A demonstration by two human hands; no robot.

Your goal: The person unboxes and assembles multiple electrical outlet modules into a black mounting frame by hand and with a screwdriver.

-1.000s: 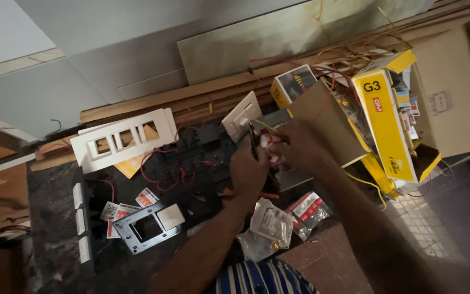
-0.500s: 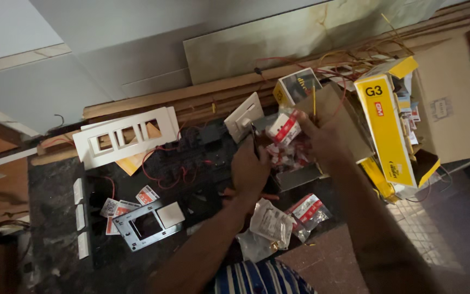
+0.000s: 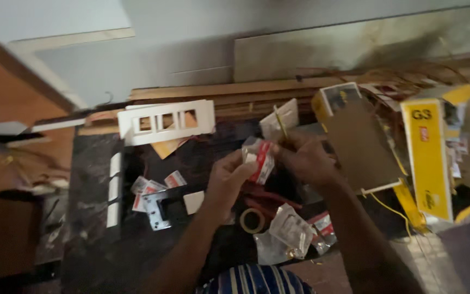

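Both hands meet over a dark worktop [image 3: 93, 228]. My left hand [image 3: 228, 179] pinches a small clear packet with a red-and-white label [image 3: 259, 158] from the left side. My right hand [image 3: 307, 160] grips the packet's right edge and also holds a thin yellow-handled tool [image 3: 280, 122] that points up and away. A roll of tape [image 3: 252, 220] lies just under the hands. More clear packets [image 3: 289, 231] lie near my body.
A white four-window switch plate [image 3: 167, 121] rests at the back left. Small red-and-white packets [image 3: 156, 188] and a grey frame [image 3: 156, 209] lie at left. Yellow cartons [image 3: 428, 158] and a brown cardboard box [image 3: 360, 147] stand at right. Wooden planks [image 3: 218, 90] run along the wall.
The view has shifted, so the hands sit lower and more central. The packet has passed from the right hand's side into a two-handed hold, with the yellow tool still up.
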